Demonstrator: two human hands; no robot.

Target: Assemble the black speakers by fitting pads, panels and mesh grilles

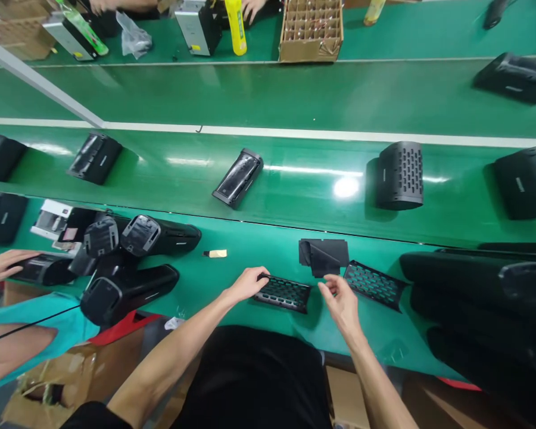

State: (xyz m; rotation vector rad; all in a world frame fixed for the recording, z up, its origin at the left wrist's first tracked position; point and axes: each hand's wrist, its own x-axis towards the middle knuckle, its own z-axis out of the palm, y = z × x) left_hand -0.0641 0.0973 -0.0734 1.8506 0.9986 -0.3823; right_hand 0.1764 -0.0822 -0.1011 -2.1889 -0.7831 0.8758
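My left hand (249,283) grips the left end of a black slotted grille panel (286,293), thumb and fingers closed on its corner. Just right of that panel, my right hand (339,302) hovers with fingers curled but apart, and nothing shows in it. Beyond the right hand lie thin black sheets (326,253), stacked with one folded over. A second black grille panel (375,285) rests on the green bench to the right of the hand.
Black speaker-like housings (156,235) crowd the bench at left, beside a co-worker's hand (9,266). Dark housings (473,298) are piled at right. A small yellowish strip (217,254) lies on the bench. More black units (239,177) sit along the green belt (304,190).
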